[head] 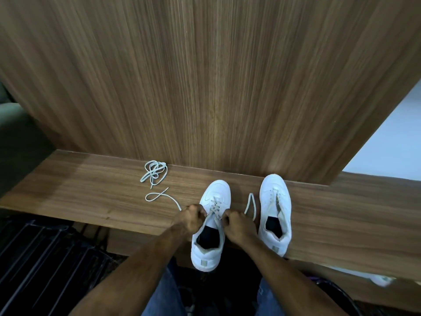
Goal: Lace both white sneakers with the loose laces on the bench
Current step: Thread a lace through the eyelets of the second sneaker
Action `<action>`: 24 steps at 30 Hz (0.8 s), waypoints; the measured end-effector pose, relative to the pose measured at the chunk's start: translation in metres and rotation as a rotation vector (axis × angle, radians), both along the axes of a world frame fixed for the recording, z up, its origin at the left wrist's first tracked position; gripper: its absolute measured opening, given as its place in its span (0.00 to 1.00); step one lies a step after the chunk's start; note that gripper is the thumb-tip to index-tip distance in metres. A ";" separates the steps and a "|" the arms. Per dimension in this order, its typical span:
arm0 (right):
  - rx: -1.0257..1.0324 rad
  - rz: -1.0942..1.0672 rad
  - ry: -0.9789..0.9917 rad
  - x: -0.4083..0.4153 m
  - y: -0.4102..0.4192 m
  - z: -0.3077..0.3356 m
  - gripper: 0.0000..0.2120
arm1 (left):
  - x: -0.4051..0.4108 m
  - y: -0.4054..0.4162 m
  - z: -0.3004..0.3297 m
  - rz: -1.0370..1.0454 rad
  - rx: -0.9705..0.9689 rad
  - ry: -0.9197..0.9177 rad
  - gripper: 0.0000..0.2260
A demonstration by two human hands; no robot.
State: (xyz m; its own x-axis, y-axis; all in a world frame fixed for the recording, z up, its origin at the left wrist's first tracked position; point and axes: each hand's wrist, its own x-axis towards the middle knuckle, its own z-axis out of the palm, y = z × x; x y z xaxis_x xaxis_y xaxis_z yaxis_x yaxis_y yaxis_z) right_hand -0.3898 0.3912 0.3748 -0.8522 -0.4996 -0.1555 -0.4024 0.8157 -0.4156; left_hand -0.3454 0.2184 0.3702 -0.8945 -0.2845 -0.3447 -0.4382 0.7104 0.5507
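Two white sneakers stand on the wooden bench (102, 201), toes toward the wall. The left sneaker (210, 226) has a pale lace crossed through its lower eyelets, and its heel hangs over the bench's front edge. My left hand (190, 218) pinches one end of that lace at the shoe's left side; the free tail (159, 195) trails left across the bench. My right hand (237, 224) pinches the other end, which loops out to the right (250, 205). The right sneaker (275, 213) has no lace. A second lace (155, 172) lies bunched by the wall.
A tall wood-grain panel (205, 76) rises straight behind the bench. A black slatted rack (41, 258) sits below on the left. My knees in blue jeans (166, 295) are under the bench edge. A white wall (391, 137) shows at right.
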 end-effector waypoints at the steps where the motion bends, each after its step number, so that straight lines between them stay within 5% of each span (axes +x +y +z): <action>1: 0.019 0.004 0.018 -0.001 0.000 0.003 0.10 | -0.001 0.002 0.003 -0.034 -0.083 0.007 0.07; 8: 0.369 0.155 0.298 -0.016 0.018 0.018 0.10 | 0.003 -0.005 0.015 -0.205 -0.596 -0.105 0.15; 13: 0.108 0.075 0.102 -0.017 0.021 0.011 0.07 | 0.002 -0.003 0.013 -0.182 -0.533 -0.178 0.16; 19: -0.683 -0.320 -0.622 -0.021 0.026 0.038 0.09 | 0.009 0.011 0.035 0.020 -0.236 0.291 0.07; 24: -1.173 -0.534 -0.856 -0.029 0.010 0.073 0.09 | 0.006 0.048 0.036 0.033 0.529 0.373 0.08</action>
State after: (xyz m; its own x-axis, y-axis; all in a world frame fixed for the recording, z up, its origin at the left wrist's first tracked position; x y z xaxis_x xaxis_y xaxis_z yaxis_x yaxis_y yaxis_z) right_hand -0.4192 0.4010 0.4482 -0.8289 -0.3630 -0.4255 0.5041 -0.1552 -0.8496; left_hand -0.3399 0.2663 0.4066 -0.9751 -0.1906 -0.1136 -0.1666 0.2908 0.9422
